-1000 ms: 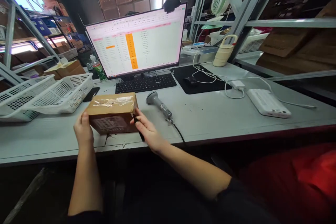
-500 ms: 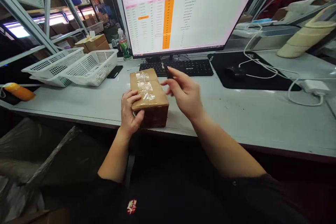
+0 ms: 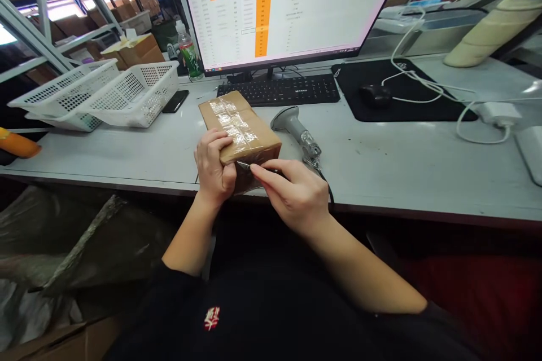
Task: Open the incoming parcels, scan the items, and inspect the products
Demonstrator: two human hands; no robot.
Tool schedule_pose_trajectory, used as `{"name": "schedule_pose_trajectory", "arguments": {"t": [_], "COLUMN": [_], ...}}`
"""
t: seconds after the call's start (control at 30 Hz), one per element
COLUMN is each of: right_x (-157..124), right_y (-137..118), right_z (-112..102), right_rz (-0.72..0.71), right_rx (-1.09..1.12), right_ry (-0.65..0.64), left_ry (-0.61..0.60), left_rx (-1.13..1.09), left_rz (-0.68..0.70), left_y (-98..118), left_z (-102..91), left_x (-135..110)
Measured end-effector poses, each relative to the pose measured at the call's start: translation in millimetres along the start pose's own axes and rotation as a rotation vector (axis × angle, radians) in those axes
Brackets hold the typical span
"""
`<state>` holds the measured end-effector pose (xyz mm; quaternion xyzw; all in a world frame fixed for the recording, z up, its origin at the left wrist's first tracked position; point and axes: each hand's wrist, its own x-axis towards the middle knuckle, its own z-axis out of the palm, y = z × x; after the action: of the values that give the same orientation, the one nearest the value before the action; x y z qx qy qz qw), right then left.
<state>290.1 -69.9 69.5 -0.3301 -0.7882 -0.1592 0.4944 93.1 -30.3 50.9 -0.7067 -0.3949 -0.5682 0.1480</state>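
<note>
Nearest you, your right hand (image 3: 298, 194) pinches a thin, pointed blade (image 3: 243, 164) at the near upper edge of a taped cardboard box (image 3: 259, 126); your left hand (image 3: 213, 168) clasps the box's left side. The box is at the front of the desk (image 3: 393, 172). It looks stiff and probably light; the tape may be slick, so bare cardboard sides, clear of the blade, should hold best. Beyond is a black keyboard (image 3: 288, 91).

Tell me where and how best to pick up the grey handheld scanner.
Probably by its slim handle, from above and the right: the handheld scanner lies with its broad head toward the keyboard and its handle slanting to the near right. The cardboard box sits close on its left, and the right hand is close to its near end.
</note>
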Motion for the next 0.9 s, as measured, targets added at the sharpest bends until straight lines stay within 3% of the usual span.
{"name": "schedule_pose_trajectory", "arguments": {"t": [0.33,0.53,0.73,0.9], "right_x": [-9.1,-22.3,-20.6,-12.7], "right_y": [11.9,34.6,23.4,19.3], "right_z": [12.6,9.3,8.5,14.7], "right_rz": [0.026,0.234,0.097,0.091], "right_rx": [-0.022,0.005,0.017,-0.024], "right_ry": [0.113,0.196,0.108,0.177], "left_ry": [0.116,0.167,0.114,0.138], "left_rx": [-0.067,-0.097,-0.051,-0.045], "left_rz": [0.016,0.043,0.018,0.014], "left_y": [-0.6,-0.1,3.7,4.2], "left_z": [14.9,23.0,23.5,22.6], "left_x": [-1.9,0.5,5.0,6.2]}}
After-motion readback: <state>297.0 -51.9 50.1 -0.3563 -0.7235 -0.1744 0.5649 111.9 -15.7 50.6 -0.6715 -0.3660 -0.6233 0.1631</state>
